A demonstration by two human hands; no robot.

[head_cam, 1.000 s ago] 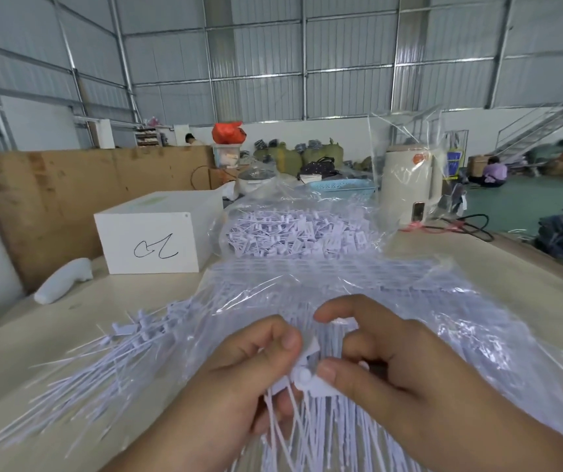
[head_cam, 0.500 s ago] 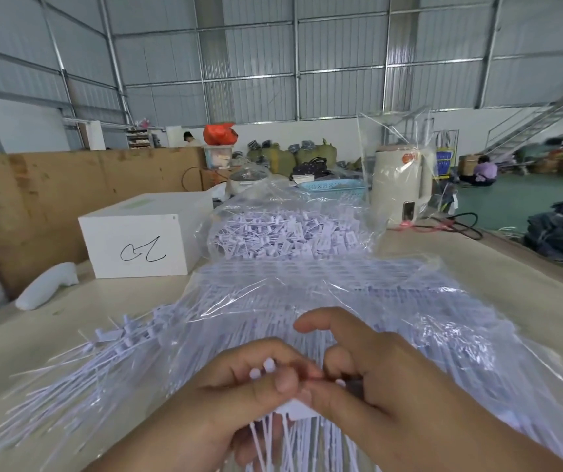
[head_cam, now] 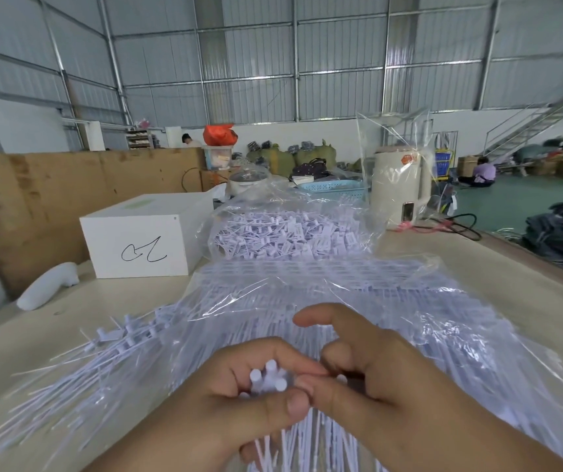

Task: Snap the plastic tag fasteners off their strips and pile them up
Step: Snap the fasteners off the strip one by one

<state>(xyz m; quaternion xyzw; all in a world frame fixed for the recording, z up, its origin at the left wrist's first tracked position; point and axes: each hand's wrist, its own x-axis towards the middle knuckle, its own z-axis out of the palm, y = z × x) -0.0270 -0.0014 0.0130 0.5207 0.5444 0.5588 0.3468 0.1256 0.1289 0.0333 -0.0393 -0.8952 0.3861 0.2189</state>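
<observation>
Since half second earlier, fastener heads (head_cam: 268, 379) poked higher above left hand (head_cam: 239, 400), which gripped bundle tight; right hand (head_cam: 368, 379) pinched one head, forefinger lifted. Strips in bag (head_cam: 324, 301) just behind hands. Best done: hold bundle firm, bend sharply sideways, not pull.

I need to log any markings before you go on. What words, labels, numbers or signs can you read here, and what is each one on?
White box: a hand-drawn black squiggle, not a readable word.
Cream appliance: an orange label, too blurred to read.
Blue sign at the back: print too small to read.
Loose tag fasteners in the bag: any print is too small to read.
No legible text anywhere.
</observation>
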